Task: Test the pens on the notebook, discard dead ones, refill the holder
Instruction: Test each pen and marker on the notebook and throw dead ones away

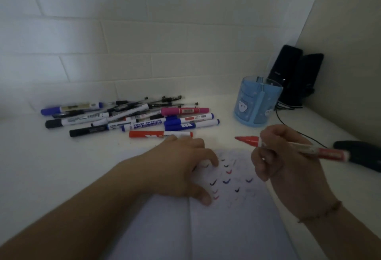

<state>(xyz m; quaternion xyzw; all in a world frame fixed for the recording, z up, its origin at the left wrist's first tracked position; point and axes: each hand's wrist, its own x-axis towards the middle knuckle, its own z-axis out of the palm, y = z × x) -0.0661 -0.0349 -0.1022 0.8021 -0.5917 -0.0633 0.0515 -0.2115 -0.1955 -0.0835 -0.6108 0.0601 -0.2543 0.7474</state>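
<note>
Capped red marker could get sorted without a proper test

Right-hand fingers (260, 162) pinch the red marker (299, 147) above the notebook (226, 218); left hand (181, 169), fingers spread, presses the page. Confusing it with the pen pile (127, 115) risks misfiling into the holder (256, 103).

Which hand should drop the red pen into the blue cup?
The right hand. It already grips the capped red marker, and the blue holder stands just beyond it. The left hand rests on the notebook, farther away.

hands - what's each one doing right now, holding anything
Left hand: open, fingers spread and resting on the notebook, holding nothing.
Right hand: closed around a red marker, capped end pointing left above the page.
</note>
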